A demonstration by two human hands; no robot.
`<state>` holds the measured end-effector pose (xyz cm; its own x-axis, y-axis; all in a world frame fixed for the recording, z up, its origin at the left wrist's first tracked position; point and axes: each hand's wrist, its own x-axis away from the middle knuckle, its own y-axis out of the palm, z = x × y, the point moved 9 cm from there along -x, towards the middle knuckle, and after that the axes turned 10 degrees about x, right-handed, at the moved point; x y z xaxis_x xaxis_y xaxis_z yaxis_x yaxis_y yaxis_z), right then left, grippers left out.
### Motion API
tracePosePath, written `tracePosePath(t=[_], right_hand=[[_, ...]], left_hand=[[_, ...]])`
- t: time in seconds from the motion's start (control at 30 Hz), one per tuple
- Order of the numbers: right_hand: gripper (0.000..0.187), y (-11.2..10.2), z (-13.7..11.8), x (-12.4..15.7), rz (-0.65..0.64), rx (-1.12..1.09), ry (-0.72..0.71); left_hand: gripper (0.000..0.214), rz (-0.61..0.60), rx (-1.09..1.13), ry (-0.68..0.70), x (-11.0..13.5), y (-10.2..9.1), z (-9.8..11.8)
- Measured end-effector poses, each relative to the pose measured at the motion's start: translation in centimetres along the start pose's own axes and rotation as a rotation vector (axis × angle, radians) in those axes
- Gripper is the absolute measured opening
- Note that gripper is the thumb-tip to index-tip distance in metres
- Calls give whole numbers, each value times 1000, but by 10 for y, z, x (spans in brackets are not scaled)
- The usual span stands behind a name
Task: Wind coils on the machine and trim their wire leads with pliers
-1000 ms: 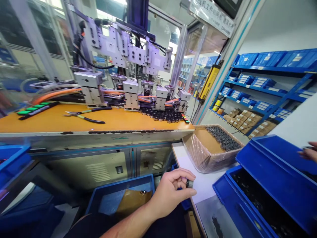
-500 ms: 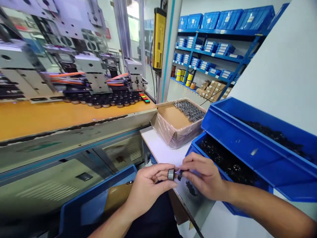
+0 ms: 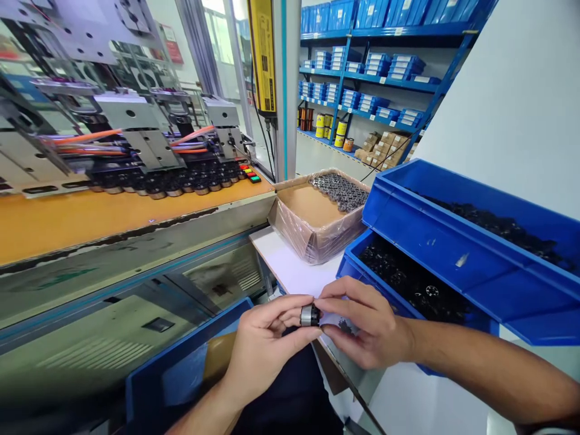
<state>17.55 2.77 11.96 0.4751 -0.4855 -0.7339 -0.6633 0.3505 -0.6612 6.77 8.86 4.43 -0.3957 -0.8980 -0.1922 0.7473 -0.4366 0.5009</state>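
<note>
My left hand [image 3: 265,341] pinches a small grey metal ring [image 3: 308,315] between thumb and fingers, low in the middle of the view. My right hand [image 3: 362,326] meets it from the right, fingertips closed on a small black part pressed against the ring. Both hands hover over the near corner of a white side table [image 3: 290,269]. Just right of them is a lower blue bin [image 3: 408,290] of black parts, with an upper blue bin [image 3: 475,223] behind it.
A plastic-lined cardboard box [image 3: 317,223] holding dark rings stands on the white table. An orange workbench [image 3: 104,211] carries a machine with a row of black parts [image 3: 172,181]. Another blue bin [image 3: 181,374] sits low on the left. Blue shelving [image 3: 376,78] fills the back.
My right hand came in from the far right to meet the left. The black part has closed against the ring. The view swung right and down.
</note>
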Motion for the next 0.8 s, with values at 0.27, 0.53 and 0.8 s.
tracePosePath(t=[0.27, 0.53, 0.8], right_hand=[[17, 2, -9, 3, 13, 173, -124], [20, 5, -25, 6, -42, 300, -337], [22, 2, -20, 5, 46, 294, -249]], left_hand=[[45, -39, -9, -33, 3, 0, -1], [40, -76, 70, -155, 4, -1, -9], [34, 57, 129, -17, 9, 4, -14]])
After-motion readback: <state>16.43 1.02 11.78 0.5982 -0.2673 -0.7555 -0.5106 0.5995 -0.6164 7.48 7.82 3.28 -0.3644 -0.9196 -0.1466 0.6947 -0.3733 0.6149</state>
